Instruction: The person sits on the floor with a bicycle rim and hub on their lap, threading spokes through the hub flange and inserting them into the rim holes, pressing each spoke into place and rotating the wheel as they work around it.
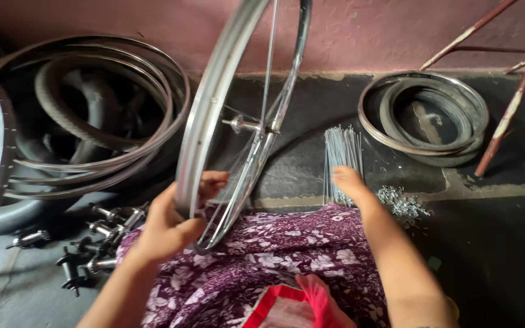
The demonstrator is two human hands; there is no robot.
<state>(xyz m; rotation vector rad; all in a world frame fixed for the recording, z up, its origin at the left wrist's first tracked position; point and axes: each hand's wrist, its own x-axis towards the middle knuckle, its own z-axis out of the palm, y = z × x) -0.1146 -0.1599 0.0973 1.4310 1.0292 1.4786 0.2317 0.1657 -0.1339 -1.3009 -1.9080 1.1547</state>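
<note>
Lap in purple floral cloth [274,255] | left hand [171,222] clamped on rim [205,115], upright over lap | hub [241,124] in, few spokes laced, most left | right hand [347,182] on spoke bundle [343,152], grip unclear | nipple pile [403,203] beside

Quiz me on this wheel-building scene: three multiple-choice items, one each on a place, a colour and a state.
1. Where does the spoke bundle lie?
A. on the floor by the right hand
B. on the stacked rims
C. on the lap

2. What colour is the wall?
A. green
B. pinkish red
C. white

3. How is the rim held?
A. flat on the floor
B. hung from the wall
C. upright in the left hand

Answers: 1 A, the spokes lie beside the reaching hand. 2 B, the plaster is pinkish red. 3 C, fingers wrap its lower edge.
</note>
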